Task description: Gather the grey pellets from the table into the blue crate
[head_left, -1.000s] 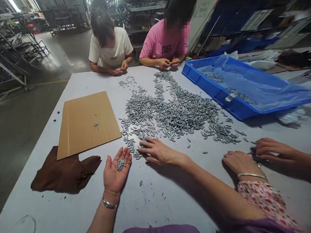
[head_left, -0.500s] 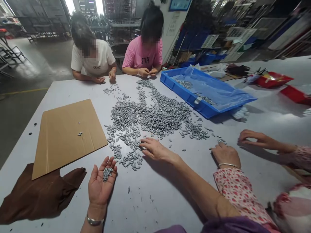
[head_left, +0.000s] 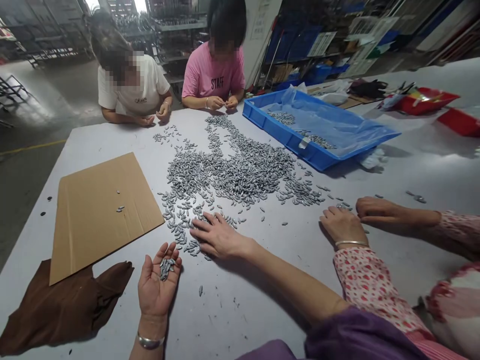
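Note:
Palm up and cupped, my left hand (head_left: 157,290) holds a small heap of grey spindle-shaped pieces (head_left: 165,268), metallic in look. My right hand (head_left: 219,236) lies palm down with its fingers spread over the near edge of the large pile (head_left: 247,175) of the same pieces on the white table (head_left: 240,325). Some pieces are hidden beneath it. A single loose piece (head_left: 200,290) lies between my wrists.
A cardboard sheet (head_left: 101,220) bearing a few pieces partly covers a brown cloth (head_left: 71,310) on the left. A blue tray (head_left: 322,162) lined with plastic stands back right. A co-worker's hands (head_left: 343,224) are close on my right; two people (head_left: 213,70) sit opposite.
My right hand has moved left and nearer, over the front of the pile. My left hand stays cupped around its pieces. The neighbour's far hand has come in toward the other.

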Tool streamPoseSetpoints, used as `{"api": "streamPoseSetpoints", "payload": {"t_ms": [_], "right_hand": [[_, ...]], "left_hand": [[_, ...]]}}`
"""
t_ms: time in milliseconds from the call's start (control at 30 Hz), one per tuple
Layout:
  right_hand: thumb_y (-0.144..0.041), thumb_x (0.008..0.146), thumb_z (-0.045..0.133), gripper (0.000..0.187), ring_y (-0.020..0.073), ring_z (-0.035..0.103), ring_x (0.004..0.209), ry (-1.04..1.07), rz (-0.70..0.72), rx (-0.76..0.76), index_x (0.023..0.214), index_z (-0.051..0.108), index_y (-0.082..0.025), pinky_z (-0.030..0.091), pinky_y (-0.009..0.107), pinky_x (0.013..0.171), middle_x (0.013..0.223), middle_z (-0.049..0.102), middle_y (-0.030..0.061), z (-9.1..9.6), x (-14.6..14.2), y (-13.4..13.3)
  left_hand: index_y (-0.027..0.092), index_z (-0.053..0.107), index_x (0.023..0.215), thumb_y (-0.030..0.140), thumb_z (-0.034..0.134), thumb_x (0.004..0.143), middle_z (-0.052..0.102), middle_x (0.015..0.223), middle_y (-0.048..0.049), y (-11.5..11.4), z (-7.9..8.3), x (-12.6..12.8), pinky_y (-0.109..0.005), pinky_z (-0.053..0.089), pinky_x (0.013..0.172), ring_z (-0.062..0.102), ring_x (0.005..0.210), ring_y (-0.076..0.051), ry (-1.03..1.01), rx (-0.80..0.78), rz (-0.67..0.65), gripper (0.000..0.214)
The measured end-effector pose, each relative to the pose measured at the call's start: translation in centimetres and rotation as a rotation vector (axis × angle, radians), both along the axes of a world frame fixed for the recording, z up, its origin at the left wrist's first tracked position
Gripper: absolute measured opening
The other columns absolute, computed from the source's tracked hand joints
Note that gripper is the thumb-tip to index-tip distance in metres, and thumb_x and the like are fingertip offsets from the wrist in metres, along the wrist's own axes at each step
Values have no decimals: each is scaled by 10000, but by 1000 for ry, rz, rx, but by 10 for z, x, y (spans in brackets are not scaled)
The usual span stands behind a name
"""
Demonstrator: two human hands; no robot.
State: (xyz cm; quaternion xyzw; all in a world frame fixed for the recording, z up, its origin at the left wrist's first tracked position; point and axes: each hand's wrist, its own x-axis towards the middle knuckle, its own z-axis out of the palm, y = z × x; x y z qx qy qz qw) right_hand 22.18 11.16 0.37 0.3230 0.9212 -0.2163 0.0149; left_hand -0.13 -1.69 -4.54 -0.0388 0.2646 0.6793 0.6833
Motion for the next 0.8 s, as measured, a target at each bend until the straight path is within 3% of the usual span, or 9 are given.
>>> {"api": "streamPoseSetpoints", "payload": {"t_ms": [200,400,533,700,800], "right_hand": [[-328,1000,503,405,421,276,1484,24,28,-76,1400,559,-293,216,726,1167,1548,466,90,19,28,-65],[-433,1002,504,573,415,206,1526,66,-24,-5,1520,427,-201,182,687,1206,1651,299,144,4,-19,-57],[-500,993,508,645,437,214,1519,43,1,39,1535,402,-168,168,714,1197,1638,317,171,-3,-28,-71],[-490,984,540,571,386,303,1496,76,135,-111,1488,476,-229,301,626,1198,1594,421,102,11,19,-97],[-454,1032,443,521,317,303,1514,63,-107,-82,1521,446,-273,303,557,1228,1624,382,52,19,56,-72]], "left_hand": [[96,716,1191,306,433,1017,709,1242,-220,2,2,1,-444,598,899,715,1060,-294,13,-51,23,393],[101,738,1112,295,428,1010,758,1046,-183,3,5,-1,-408,619,798,733,906,-261,20,-67,27,379],[136,734,1121,291,420,1012,761,1017,-157,3,7,-2,-401,621,783,730,897,-247,30,-72,40,367],[143,733,1118,280,425,1004,756,999,-152,5,11,2,-402,621,762,719,872,-236,30,-95,41,356],[127,740,1076,286,414,1003,749,987,-156,7,13,4,-401,617,753,711,855,-234,42,-116,41,370]]}}
